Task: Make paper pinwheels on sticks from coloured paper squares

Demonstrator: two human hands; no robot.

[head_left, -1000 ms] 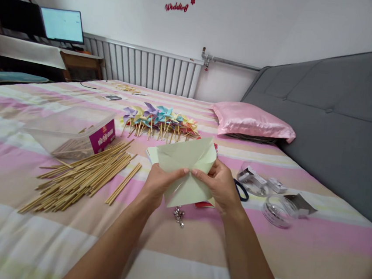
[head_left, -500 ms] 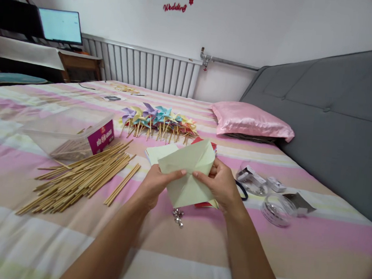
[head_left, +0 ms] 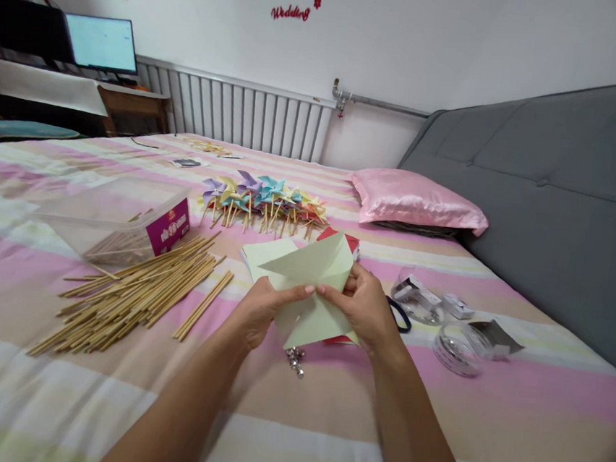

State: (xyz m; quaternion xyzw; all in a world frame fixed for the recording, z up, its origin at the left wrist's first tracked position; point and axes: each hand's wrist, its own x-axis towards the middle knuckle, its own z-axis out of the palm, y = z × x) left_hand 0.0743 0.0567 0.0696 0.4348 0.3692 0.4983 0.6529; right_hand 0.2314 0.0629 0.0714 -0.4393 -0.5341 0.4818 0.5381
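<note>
Between my hands is a pale green sheet of paper [head_left: 313, 322], its flaps cut and raised. My left hand [head_left: 262, 310] grips its left side, thumb pressed near the centre. My right hand [head_left: 366, 306] pinches the right side, the two thumb tips almost meeting. The fingers behind the paper are partly hidden. Behind it lies a stack of pale paper [head_left: 262, 256], with red paper [head_left: 328, 233] showing beyond. Just below the sheet, a small heap of shiny metal pieces [head_left: 295, 360] rests on the bedspread.
On the left lie many wooden sticks [head_left: 133, 294] beside a clear plastic box [head_left: 107, 219]. Finished paper pinwheels [head_left: 267, 198] stand in a row behind. To the right are dark scissor handles [head_left: 401, 316], a round clear container [head_left: 457, 347] and a pink pillow [head_left: 417, 200].
My left hand and thumb have shifted slightly right, and the paper's lower corner has tilted a little. Both hands keep their hold on the sheet.
</note>
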